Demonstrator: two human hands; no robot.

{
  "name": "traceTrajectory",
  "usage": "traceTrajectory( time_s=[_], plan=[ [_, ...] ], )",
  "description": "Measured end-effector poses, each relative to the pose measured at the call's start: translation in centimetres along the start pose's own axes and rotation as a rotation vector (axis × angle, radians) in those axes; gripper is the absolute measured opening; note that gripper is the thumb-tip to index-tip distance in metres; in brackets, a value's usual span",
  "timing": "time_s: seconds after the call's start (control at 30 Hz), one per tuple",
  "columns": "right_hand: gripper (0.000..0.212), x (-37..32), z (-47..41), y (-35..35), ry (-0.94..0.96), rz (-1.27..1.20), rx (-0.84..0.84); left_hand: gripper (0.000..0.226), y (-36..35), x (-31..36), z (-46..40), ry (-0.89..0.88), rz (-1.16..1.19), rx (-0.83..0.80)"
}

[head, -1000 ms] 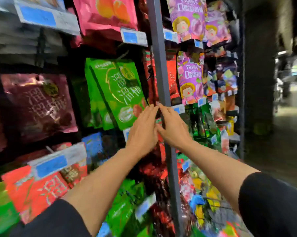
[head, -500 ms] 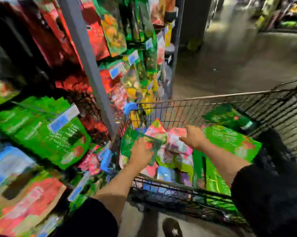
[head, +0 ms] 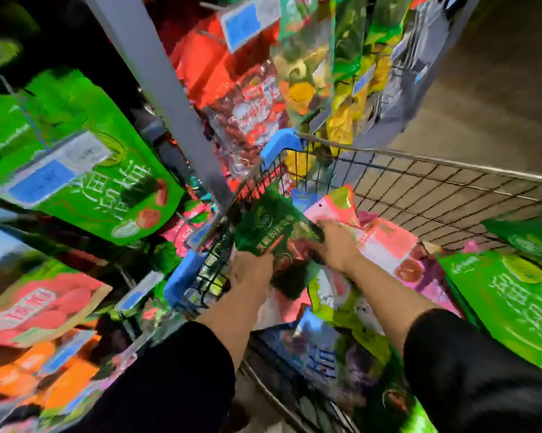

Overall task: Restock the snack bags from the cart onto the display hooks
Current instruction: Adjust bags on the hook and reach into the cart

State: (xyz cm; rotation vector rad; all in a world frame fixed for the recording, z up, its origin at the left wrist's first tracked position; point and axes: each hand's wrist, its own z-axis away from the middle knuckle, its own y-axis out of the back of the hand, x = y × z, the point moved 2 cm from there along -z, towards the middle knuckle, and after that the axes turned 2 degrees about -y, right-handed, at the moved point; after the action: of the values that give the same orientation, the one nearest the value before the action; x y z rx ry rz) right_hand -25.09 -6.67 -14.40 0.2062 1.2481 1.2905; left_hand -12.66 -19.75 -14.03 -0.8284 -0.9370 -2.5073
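Both hands were down in the wire cart (head: pixel 425 195) when we logged this moment. Left hand (head: pixel 251 271) gripped the lower edge of one dark green snack bag (head: pixel 271 228), fingers curled round it from below. Right hand (head: pixel 337 245) held the same bag at its right edge; its fingertips were hidden behind the packet, so we recorded the grip as holding but could not tell how the fingers lay. The bag was tilted, raised slightly above the heap inside the cart, at the cart's left front corner.

We counted one bag in hand. Under it lay a mixed heap: one pink bag (head: pixel 385 239) just beside the right hand, one large bright green bag (head: pixel 513 304) at the right side of the cart, and at least one blue-and-purple bag (head: pixel 322 351) nearer to us. The rest of the heap was too blurred for a count.

Two blue plastic corner guards (head: pixel 279 145) showed on the cart's rim. One grey upright post (head: pixel 166 98) of the display rack stood just left of the cart. One green bag (head: pixel 113 179) hung left of the post behind a blue price tag (head: pixel 42 182); red bags (head: pixel 248 110) hung right of it. Two black sleeves (head: pixel 170 379) covered our forearms.
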Motion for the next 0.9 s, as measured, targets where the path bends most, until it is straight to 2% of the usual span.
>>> traceTrajectory(
  time_s=[0.07,0.17,0.23,0.3,0.4,0.43,0.5,0.57,0.67,0.77,0.9],
  plan=[
    [0.049,-0.1,-2.0,-0.7,0.027,-0.012,-0.032,0.068,-0.9,-1.5,-2.0,-0.021,0.056,0.057],
    [0.082,0.2,-3.1,-1.9,0.046,-0.003,-0.067,0.089,-2.3,-3.9,-5.1,0.03,0.321,0.104],
    [0.089,0.6,-2.6,-2.6,0.035,0.01,-0.031,0.095,-2.8,-4.3,-5.7,0.056,0.438,0.145],
    [0.079,1.3,-1.2,-3.4,0.041,-0.023,-0.024,0.083,-3.0,-4.0,-5.0,0.079,0.56,0.118],
    [0.062,2.5,1.9,-3.9,0.099,-0.139,0.005,0.028,-2.4,-0.5,-1.0,0.047,0.569,0.101],
    [0.055,3.1,2.8,-3.8,0.104,-0.172,0.025,0.021,-2.2,0.1,-0.4,0.036,0.529,0.117],
    [0.037,4.1,4.3,-2.8,0.094,-0.232,0.113,0.029,-2.1,0.0,-0.3,0.036,0.434,0.129],
    [0.027,5.3,4.6,-1.2,0.04,-0.236,0.288,0.034,-2.2,-0.1,-0.4,0.036,0.366,0.097],
    [0.015,6.9,2.9,1.6,-0.096,-0.22,0.453,0.025,-2.5,0.3,0.7,0.039,0.24,0.036],
    [0.022,6.7,-0.5,3.5,-0.11,-0.2,0.4,0.022,-3.3,-0.3,1.2,0.068,0.285,0.053],
    [0.039,5.9,-5.0,4.4,-0.155,-0.175,0.184,0.026,-3.3,-0.9,0.4,0.113,0.346,0.097]
  ],
)
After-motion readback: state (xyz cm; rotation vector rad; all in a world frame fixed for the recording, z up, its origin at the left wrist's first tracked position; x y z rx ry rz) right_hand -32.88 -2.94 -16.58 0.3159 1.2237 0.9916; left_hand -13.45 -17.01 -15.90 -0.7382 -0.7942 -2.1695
